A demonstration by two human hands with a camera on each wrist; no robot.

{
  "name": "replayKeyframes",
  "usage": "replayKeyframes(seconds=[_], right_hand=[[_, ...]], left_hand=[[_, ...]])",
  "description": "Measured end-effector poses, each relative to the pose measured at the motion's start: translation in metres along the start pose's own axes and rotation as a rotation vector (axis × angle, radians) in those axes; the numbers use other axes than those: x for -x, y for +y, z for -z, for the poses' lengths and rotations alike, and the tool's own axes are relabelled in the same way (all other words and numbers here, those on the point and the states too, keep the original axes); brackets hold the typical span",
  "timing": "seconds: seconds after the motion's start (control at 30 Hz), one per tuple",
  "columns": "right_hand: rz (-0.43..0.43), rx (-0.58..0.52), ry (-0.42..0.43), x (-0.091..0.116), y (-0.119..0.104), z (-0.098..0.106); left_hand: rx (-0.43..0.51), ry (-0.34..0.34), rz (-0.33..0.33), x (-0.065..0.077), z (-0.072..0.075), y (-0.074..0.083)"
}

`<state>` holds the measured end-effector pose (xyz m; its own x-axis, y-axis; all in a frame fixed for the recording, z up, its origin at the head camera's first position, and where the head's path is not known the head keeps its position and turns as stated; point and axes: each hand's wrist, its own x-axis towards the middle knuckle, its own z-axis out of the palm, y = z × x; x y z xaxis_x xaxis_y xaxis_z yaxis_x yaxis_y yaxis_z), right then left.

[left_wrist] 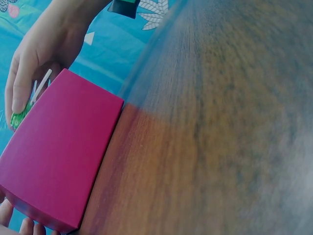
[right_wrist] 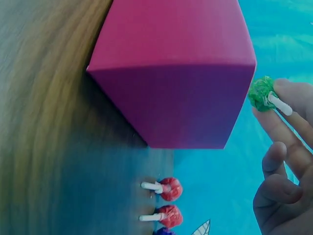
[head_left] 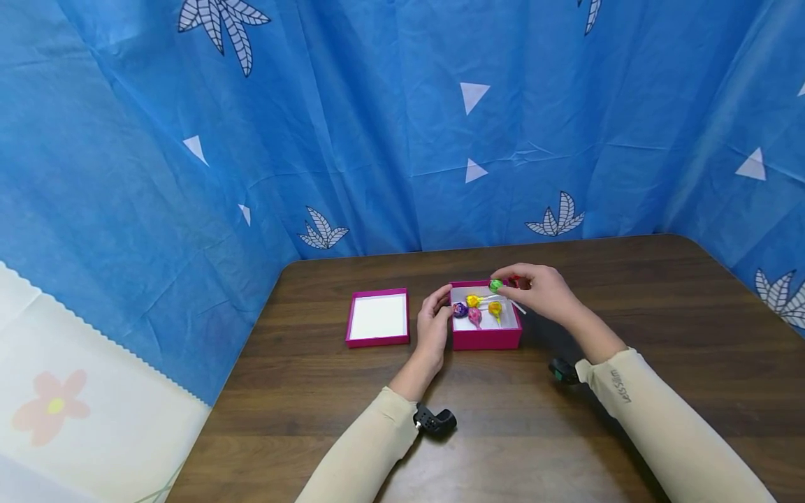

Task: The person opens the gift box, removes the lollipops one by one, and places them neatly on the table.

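While both hands are at the pink box [head_left: 486, 340], they stand apart: the right hand [head_left: 542, 290] pinches a green lollipop [head_left: 495, 286] between thumb and fingers above the far right corner, its white stick slanting toward the right edge, and the left hand [head_left: 432, 327] rests against the left edge with relaxed fingers. For this step, a light pinch on the wrapped head seems best, with the stick kept from snagging the rim and the left hand steadying the wall without tipping it. Inside, a dark purple lollipop [head_left: 460, 309] sits by the left edge, a yellow one [head_left: 473, 300] just beyond a pink one [head_left: 474, 316], and an orange-yellow one [head_left: 495, 309] toward the right edge; crossed sticks could tangle. Past the box's right edge lie two red lollipops [right_wrist: 171, 189] and part of a purple one [right_wrist: 165, 231], probably on the table, though the right hand largely masks that spot from above. The upturned lid [head_left: 379, 316] lies nearer the table's [head_left: 302, 405] left edge.
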<state>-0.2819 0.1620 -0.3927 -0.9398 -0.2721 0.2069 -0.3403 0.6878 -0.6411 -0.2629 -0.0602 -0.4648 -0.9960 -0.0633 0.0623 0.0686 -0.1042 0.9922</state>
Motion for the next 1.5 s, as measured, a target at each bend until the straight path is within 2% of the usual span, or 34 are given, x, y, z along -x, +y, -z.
replayKeyframes(seconds=[0.47, 0.83, 1.13, 1.5], right_hand=[[-0.092, -0.076, 0.213, 0.012, 0.021, 0.020], [-0.171, -0.126, 0.335, 0.015, 0.043, 0.027], [-0.258, -0.165, 0.379, 0.021, 0.058, 0.035], [-0.278, -0.197, 0.422, 0.015, 0.073, 0.035]], left_hand=[[0.008, 0.002, 0.004, 0.002, 0.000, -0.002], [0.012, 0.004, -0.001, 0.003, -0.002, -0.005], [0.005, -0.008, 0.003, 0.003, -0.003, -0.004], [-0.002, -0.002, -0.005, 0.001, 0.000, 0.000]])
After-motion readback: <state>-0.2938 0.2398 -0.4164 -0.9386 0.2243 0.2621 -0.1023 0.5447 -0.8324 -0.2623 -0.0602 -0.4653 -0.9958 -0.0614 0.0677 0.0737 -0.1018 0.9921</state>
